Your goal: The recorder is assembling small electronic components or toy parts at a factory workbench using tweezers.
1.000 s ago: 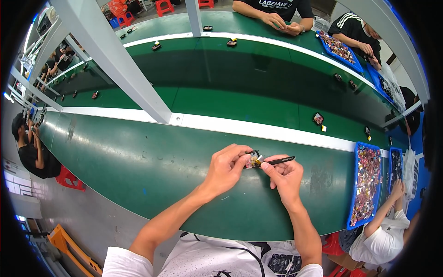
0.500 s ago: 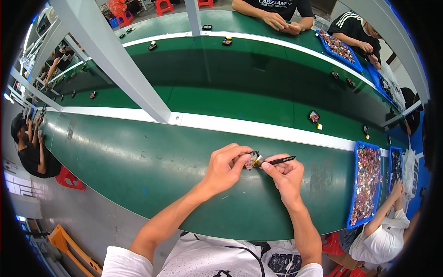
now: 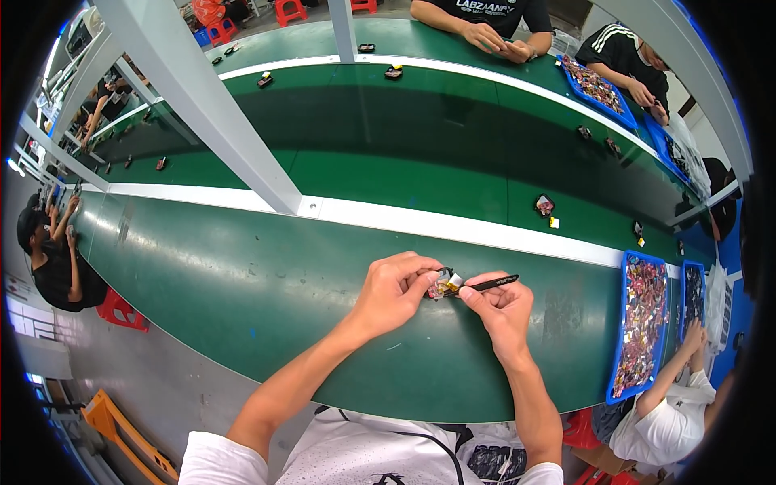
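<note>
Between the thumb and fingers of my left hand (image 3: 394, 293) is a small dark-edged casing (image 3: 435, 289) with pinkish electronic parts in it, partly hidden by the fingertips. My right hand (image 3: 499, 309) is closed around black tweezers (image 3: 491, 284), whose handle end points right. At the casing's right side, by the tweezers' tip, sits a small silvery-white piece with yellow on it (image 3: 453, 282). Whether the tweezers grip this piece cannot be made out. Both hands are held over the green worktable (image 3: 307, 283).
Beyond a white rail (image 3: 453, 234) runs a green conveyor belt (image 3: 388, 178) carrying scattered small dark casings (image 3: 544, 205). A blue tray of small colourful parts (image 3: 644, 323) stands at the right, near a co-worker in white (image 3: 667, 420). A white post (image 3: 234, 121) rises at the left.
The small silvery piece at the casing has tilted and now shows a whiter face. Casings on the belt have shifted slightly left. My hands stay nearly in place.
</note>
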`<state>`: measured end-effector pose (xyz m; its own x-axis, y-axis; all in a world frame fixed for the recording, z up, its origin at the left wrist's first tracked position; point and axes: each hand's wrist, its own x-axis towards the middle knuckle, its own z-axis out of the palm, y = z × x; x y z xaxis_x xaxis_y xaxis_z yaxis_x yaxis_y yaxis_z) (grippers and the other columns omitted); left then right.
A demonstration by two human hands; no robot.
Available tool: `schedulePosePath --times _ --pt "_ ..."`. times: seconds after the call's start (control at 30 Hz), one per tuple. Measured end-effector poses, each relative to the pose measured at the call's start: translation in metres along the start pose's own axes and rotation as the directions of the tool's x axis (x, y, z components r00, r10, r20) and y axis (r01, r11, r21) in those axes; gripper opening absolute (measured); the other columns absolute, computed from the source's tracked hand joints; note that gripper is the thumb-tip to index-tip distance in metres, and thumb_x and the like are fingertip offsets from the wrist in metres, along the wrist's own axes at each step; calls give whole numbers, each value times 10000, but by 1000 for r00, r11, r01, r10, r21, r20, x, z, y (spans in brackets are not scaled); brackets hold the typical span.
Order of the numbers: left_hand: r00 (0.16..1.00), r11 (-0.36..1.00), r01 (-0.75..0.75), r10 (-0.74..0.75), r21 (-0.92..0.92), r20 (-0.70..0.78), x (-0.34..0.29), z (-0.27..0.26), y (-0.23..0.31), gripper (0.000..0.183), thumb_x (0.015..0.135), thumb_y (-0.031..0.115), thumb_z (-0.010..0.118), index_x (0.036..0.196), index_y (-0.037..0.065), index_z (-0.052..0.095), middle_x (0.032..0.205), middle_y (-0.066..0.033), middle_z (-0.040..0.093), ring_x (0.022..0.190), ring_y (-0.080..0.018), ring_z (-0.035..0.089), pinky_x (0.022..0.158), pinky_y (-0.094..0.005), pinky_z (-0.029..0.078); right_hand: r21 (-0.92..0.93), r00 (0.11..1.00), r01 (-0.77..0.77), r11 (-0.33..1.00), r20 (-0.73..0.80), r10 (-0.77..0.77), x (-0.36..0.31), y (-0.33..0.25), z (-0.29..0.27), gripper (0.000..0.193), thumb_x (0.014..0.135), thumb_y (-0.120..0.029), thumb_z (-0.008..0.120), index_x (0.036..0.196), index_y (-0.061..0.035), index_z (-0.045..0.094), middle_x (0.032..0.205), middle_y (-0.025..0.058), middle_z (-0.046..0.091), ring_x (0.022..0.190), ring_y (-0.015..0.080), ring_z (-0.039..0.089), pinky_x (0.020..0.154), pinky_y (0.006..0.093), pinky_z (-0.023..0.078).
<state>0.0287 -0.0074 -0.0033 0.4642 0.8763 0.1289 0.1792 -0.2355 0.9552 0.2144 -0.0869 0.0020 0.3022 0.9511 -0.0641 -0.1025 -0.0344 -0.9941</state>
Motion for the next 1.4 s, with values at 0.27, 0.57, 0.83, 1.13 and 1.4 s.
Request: schedulePosePath --times 0.27,0.57,0.83,1.13,1.4 --pt "981 982 -154 165 107 -98 -3 4 6 177 894 -19 685 1057 3 751 741 -55 634 540 -88 495 507 -257 402 7 998 -60 998 -7 60 -1 -7 2 95 868 33 769 944 36 712 754 -29 642 598 -13 455 509 168 325" --pt "951 950 -285 297 125 -90 -2 4 1 194 866 -58 684 1045 -11 739 782 -78 649 575 -144 564 507 -279 436 28 993 -114 993 15 114 -1 -11 -2 120 869 43 760 971 58 698 874 73 719 756 76 657 652 189 514" --pt "915 910 -379 396 166 -80 -1 4 -2 210 861 -77 675 1054 -16 735 790 -80 649 588 -157 582 519 -286 448 46 991 -134 990 30 133 0 -12 -2 129 868 57 752 981 64 690 892 93 727 775 94 678 688 205 544" --pt "999 998 25 -23 -58 31 0 -4 -4 162 954 30 651 1081 -28 735 800 -44 658 593 -85 573 513 -243 445 69 995 -90 994 45 87 -1 -12 -1 127 868 50 758 977 54 693 858 68 713 731 69 647 641 188 512" --pt "947 902 301 -243 -309 211 1 -7 2 231 1019 108 595 1152 -59 683 906 -93 684 694 -145 705 497 -244 534 -10 997 58 998 54 -58 -1 0 -3 120 849 43 782 947 22 715 662 -62 571 545 -19 407 482 181 285"
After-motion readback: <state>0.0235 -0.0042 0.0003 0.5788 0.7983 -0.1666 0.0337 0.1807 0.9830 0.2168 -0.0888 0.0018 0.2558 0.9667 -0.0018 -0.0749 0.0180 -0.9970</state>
